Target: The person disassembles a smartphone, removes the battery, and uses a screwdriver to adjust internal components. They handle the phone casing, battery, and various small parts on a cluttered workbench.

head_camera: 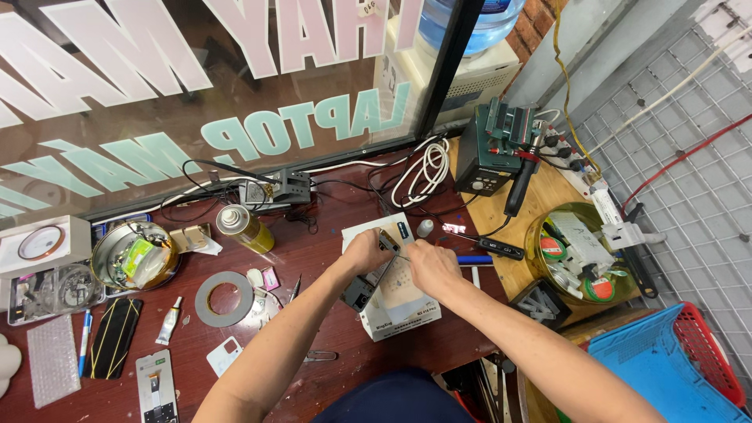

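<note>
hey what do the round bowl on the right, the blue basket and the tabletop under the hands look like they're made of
The round bowl looks like clear, yellow-tinted glass or plastic: its contents show through the wall. The blue basket looks like moulded plastic, matte, with a slotted red rim. The tabletop looks like dark reddish wood or laminate with a worn, scuffed sheen.

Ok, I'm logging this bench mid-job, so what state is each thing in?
left hand: gripping a small part over the white box
right hand: closed on a thin tool
thin tool: tip at the part
white box: lying flat
spray can: lying on its side
tape roll: flat
round tin: open, full
</note>
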